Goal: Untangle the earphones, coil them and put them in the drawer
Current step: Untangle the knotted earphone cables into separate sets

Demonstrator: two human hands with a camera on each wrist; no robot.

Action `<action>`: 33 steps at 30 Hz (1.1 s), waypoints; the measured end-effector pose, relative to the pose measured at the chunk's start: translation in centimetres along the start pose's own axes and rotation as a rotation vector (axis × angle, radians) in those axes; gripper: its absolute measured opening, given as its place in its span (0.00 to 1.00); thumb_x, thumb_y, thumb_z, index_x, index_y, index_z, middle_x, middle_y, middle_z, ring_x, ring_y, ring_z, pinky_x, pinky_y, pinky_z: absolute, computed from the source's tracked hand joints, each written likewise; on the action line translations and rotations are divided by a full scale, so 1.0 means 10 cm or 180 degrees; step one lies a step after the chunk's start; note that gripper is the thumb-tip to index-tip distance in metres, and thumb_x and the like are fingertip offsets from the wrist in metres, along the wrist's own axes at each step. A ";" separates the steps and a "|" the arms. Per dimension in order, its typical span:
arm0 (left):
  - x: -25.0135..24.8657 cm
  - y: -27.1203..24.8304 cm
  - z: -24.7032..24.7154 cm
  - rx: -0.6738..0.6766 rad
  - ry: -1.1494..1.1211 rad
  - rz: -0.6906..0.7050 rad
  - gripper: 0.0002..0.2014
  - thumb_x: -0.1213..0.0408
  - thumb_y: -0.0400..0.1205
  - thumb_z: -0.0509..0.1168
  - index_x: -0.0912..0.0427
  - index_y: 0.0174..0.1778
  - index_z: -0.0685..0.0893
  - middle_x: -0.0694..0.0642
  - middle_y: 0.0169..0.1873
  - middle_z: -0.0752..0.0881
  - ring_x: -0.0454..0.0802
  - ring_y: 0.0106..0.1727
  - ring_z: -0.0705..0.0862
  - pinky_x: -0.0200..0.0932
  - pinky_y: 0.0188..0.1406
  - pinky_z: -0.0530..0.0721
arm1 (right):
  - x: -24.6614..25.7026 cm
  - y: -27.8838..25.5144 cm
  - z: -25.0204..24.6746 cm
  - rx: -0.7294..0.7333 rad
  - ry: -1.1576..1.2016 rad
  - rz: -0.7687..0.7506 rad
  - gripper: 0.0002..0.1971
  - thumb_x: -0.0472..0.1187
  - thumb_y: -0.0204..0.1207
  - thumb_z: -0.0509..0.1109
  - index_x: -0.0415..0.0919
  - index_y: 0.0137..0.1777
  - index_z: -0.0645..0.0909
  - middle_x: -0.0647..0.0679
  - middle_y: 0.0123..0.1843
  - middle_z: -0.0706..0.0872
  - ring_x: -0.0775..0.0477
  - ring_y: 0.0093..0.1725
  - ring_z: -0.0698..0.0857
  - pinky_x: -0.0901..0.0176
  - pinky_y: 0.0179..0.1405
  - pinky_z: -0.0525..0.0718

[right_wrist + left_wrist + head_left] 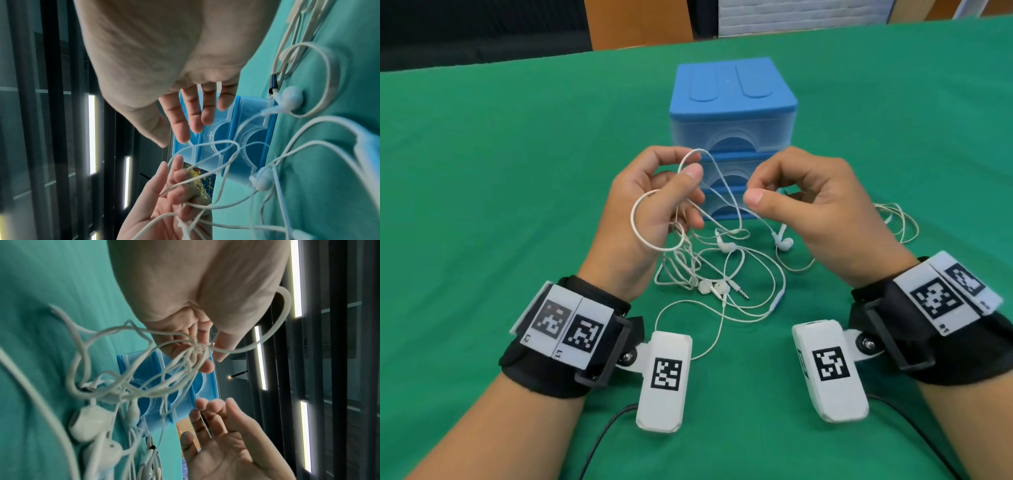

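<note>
Tangled white earphones (722, 284) lie on the green table in front of a blue drawer unit (732, 102) whose three clear drawers are closed. My left hand (681, 192) is raised above the tangle and grips a bunch of cable loops (193, 350) between thumb and fingers; one round loop (650, 222) hangs over the back of the hand. My right hand (753, 192) hovers beside it with its fingers (183, 123) loosely bent. Its index fingertip touches a strand that runs down to an earbud (784, 243). Two more earbuds (714, 287) and the jack plug (741, 291) lie on the cloth.
A second bundle of white cable (897, 222) lies on the green cloth (482, 171) behind my right hand. The drawer unit (246, 146) stands just beyond both hands. Beyond the table's far edge are brown panels and a dark wall.
</note>
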State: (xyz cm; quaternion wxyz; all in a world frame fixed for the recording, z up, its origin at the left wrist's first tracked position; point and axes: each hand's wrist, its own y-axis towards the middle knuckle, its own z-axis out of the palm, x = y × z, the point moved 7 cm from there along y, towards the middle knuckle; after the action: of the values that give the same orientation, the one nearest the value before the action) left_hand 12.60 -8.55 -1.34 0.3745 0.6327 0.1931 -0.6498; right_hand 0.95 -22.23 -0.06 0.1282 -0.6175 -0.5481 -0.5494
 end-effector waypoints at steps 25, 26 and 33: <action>0.00 0.00 -0.10 -0.0025 0.0167 0.0052 0.13 0.80 0.83 0.66 0.64 0.61 0.84 0.62 0.46 0.92 0.53 0.48 0.93 0.39 0.42 0.87 | -0.26 0.00 -0.43 -0.1289 0.2354 0.0794 0.15 0.39 0.77 0.63 0.46 0.29 0.66 0.49 0.29 0.76 0.48 0.34 0.76 0.54 0.38 0.71; 0.00 0.01 -0.13 -0.0125 0.0164 0.0075 0.12 0.80 0.83 0.66 0.64 0.59 0.85 0.61 0.46 0.92 0.53 0.48 0.93 0.38 0.41 0.86 | -0.29 -0.01 -0.47 -0.1413 0.2547 0.0803 0.15 0.39 0.79 0.63 0.46 0.30 0.65 0.48 0.29 0.73 0.47 0.33 0.75 0.54 0.38 0.71; -0.05 0.09 -0.45 -0.0814 -0.0115 0.0343 0.11 0.81 0.84 0.65 0.66 0.58 0.85 0.61 0.46 0.92 0.49 0.47 0.93 0.36 0.42 0.86 | -0.41 -0.05 -0.74 -0.2054 0.3018 0.0837 0.17 0.43 0.83 0.61 0.48 0.31 0.64 0.51 0.24 0.56 0.48 0.27 0.62 0.57 0.32 0.66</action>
State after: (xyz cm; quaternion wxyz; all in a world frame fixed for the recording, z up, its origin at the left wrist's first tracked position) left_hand 16.23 -5.74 -1.19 0.4898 0.5775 0.2334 -0.6101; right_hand -2.57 -29.84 -0.95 0.2320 -0.3749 -0.1547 -0.8841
